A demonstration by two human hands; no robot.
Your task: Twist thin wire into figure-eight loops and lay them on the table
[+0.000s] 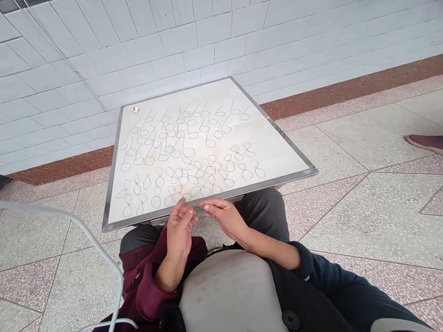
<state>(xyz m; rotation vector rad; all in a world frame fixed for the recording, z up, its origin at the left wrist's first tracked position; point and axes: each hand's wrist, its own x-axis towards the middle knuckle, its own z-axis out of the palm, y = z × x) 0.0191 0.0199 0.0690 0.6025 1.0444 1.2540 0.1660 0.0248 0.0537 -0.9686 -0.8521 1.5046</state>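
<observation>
At the near edge of a white table with a metal rim [215,195], my two hands face each other in a pinch. My left hand [179,230] closes thumb and fingertips on a thin wire [197,205], and my right hand [227,220] pinches the same wire from the other side. Most of the wire is hidden by the fingers, so its shape cannot be made out. On the tabletop lie many thin wire pieces: figure-eight loops [247,171] closer to me, and single loops with a straight tail [193,134] farther back.
A small white and red object [136,110] sits in the table's far left corner. The table stands against a white tiled wall [188,36]. A grey-white curved tube [101,247] rises at lower left. At right, a person's dark red shoe [431,144] rests on the floor.
</observation>
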